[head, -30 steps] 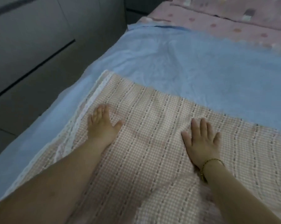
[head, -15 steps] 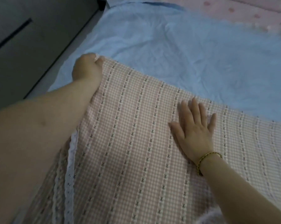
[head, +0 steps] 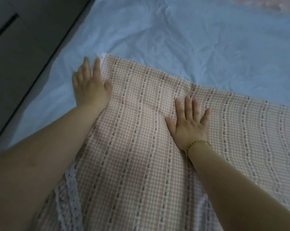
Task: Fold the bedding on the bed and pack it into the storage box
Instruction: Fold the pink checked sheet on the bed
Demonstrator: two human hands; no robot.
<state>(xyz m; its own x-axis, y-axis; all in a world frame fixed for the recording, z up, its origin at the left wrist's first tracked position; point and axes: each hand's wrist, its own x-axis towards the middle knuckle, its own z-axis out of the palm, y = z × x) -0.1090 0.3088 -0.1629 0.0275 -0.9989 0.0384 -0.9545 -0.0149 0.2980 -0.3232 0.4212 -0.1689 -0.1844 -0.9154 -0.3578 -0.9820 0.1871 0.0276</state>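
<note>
Head view. Presses the right hand [head: 189, 125] flat, fingers spread, on the middle of the pink checked bedding [head: 140, 155]; lays the left hand [head: 89, 88] flat, fingers straight, at its far left corner, partly over the blue sheet [head: 174, 39]. Grips nothing with either; holds the two well apart. Has the bedding under both palms, long axis running left to right along the far edge. Likely calls on the left hand, nearer the corner, for the next fold. Shows no storage box.
</note>
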